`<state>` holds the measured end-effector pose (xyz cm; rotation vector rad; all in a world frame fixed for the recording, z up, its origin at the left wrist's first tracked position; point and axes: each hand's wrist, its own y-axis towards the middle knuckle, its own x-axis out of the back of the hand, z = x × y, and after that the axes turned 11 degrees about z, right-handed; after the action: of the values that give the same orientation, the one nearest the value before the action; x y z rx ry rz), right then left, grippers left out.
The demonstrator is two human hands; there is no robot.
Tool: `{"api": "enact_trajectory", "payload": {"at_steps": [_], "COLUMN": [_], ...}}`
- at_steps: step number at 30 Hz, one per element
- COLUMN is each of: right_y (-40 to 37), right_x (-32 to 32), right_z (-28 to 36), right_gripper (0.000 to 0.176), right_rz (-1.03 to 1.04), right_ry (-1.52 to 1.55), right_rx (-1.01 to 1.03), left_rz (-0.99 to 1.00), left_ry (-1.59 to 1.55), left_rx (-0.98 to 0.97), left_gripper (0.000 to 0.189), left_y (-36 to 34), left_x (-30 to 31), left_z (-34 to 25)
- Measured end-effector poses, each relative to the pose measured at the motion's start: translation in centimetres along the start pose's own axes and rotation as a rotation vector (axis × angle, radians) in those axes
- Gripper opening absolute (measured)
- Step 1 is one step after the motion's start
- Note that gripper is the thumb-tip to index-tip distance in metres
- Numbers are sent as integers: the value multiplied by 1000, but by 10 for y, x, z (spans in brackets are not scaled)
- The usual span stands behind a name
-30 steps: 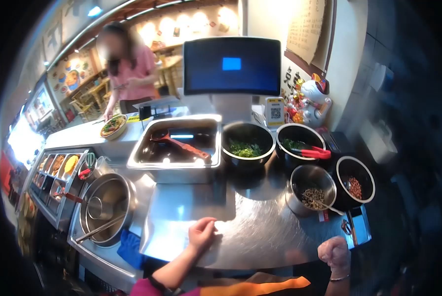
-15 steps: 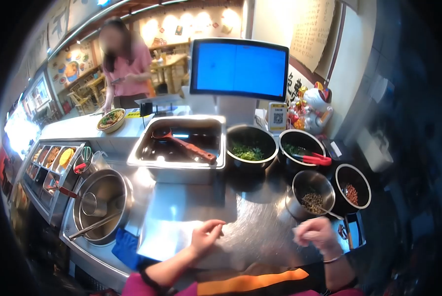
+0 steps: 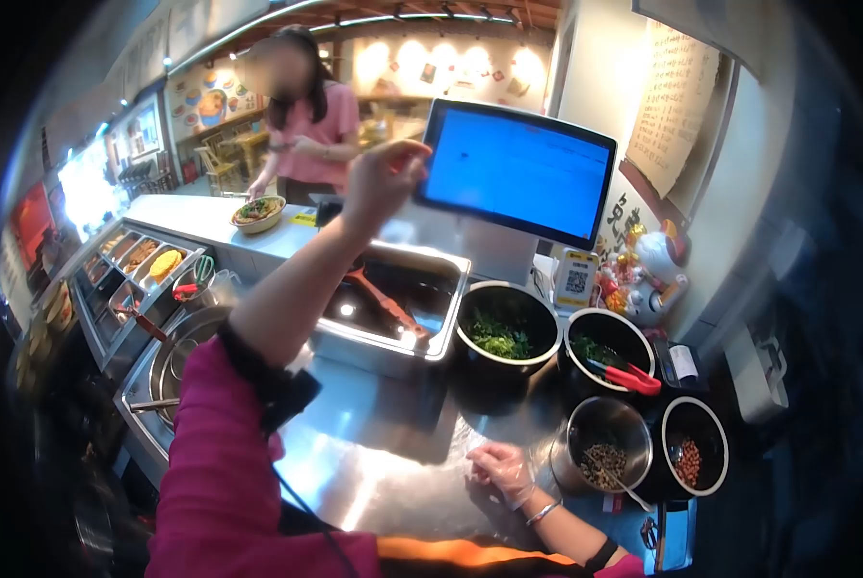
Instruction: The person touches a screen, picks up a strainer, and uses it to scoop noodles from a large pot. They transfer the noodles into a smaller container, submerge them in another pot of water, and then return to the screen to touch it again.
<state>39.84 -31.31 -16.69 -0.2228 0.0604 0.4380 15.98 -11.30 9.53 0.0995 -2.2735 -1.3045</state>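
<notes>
My left hand (image 3: pixel 385 185) is raised beside the left edge of the monitor (image 3: pixel 518 171), its fingers curled and nothing seen in them. The monitor shows a blue screen. Low over the steel counter (image 3: pixel 373 467), my right hand (image 3: pixel 502 472), in a clear glove, has its fingers drawn together with nothing visible between them. It is just left of a steel pot (image 3: pixel 566 472) holding small dark pieces and a spoon. Behind it stands a black pot (image 3: pixel 504 376) with chopped greens. My left forearm crosses in front of the steel tray (image 3: pixel 441 260) with a red-brown ladle.
Across the counter a person in pink (image 3: pixel 320 125) stands by a bowl of food (image 3: pixel 258 216). Red tongs (image 3: pixel 629 378) rest in another pot; peanuts fill part of a further one (image 3: pixel 721 453). Left are food trays (image 3: pixel 113 279) and a large steel pot (image 3: pixel 185 352).
My left hand has risen from the counter to the monitor's left edge. My right hand has come left relative to the steel pot. The view has shifted and tilted.
</notes>
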Motion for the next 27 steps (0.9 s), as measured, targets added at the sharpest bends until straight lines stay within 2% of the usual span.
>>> {"api": "enact_trajectory", "payload": {"at_steps": [3, 5, 6, 7, 9, 10, 12, 14, 17, 19, 22, 23, 25, 27], "right_y": [0, -3, -4, -2, -1, 0, -1, -1, 1, -1, 0, 0, 1, 2], "right_x": [-5, -3, -2, -1, 0, 3, 3, 3, 4, 4, 4, 4, 5, 6], "right_z": [3, -2, 0, -3, -8, -9, -9, -7, -10, -9, -6, -7, -13, -15], "right_gripper": [12, 11, 12, 12, 13, 13, 12, 11, 12, 12, 12, 12, 10, 11], "right_rz": [7, 54, 55, 56, 70, 128, 114, 101, 107, 101, 105, 106, 123, 142], "right_ry": [-57, 77, 99, 100, -5, 28, -19, -104, -59, -68, -77, -69, -69, -70], "right_rx": [12, 14, -48, -47, 109, 153, 159, 177, 155, 143, 126, 114, 144, 172], "left_rz": [15, 17, 21, 161, 127, 130, 143, 150, 171, 345, 357, 356, 170, 177], "left_ry": [280, 527, 525, 584, 895, 897, 920, 907, 890, 972, 971, 971, 937, 928], "left_rx": [55, -79, -212, -221, -280, -279, -130, -106, -95, 30, 70, 69, -19, -2], "left_gripper": [11, 15, 19, 32, 46, 46, 56, 56, 55, 54, 55, 55, 53, 55], "left_y": [20, 24, 29, 34, 34, 36, 37, 40, 40, 44, 51, 53, 56, 57], "left_x": [-30, -48, -60, -67, -88, -96, -113, -125, -137, -137, -138, -141, -146, -148], "left_z": [31, 28, 40, 46, 45, 44, 48, 51, 52, 45, 43, 49, 63, 67]}}
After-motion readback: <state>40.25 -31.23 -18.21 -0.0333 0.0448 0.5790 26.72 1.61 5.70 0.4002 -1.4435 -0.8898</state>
